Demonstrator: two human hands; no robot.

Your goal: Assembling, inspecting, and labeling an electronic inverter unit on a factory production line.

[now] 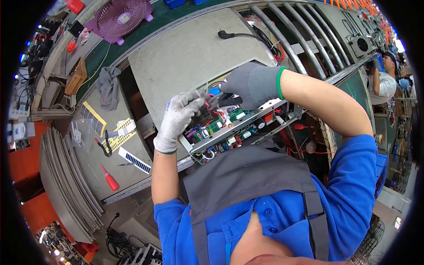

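Observation:
An open metal chassis (229, 131) with green circuit boards (216, 127), coloured wires and small parts lies right in front of me. My left hand (176, 118), in a pale grey glove, is closed over its far left part. Its thumb and fingers pinch together beside red wires; what they grip is too small to make out. From the right reaches my right hand (252, 88), in a dark grey glove with a green cuff. Its fingers are wrapped round a black-handled tool (229, 101), perhaps pliers, whose grey end points at my left fingertips.
Left on the bench are a red bottle (111, 181), yellow label sheets (118, 136) and a grey cloth (108, 88). Metal rollers (287, 42) and a black plug cable (238, 35) lie beyond. A purple fan (121, 18) stands far left; another person (383, 81) is far right.

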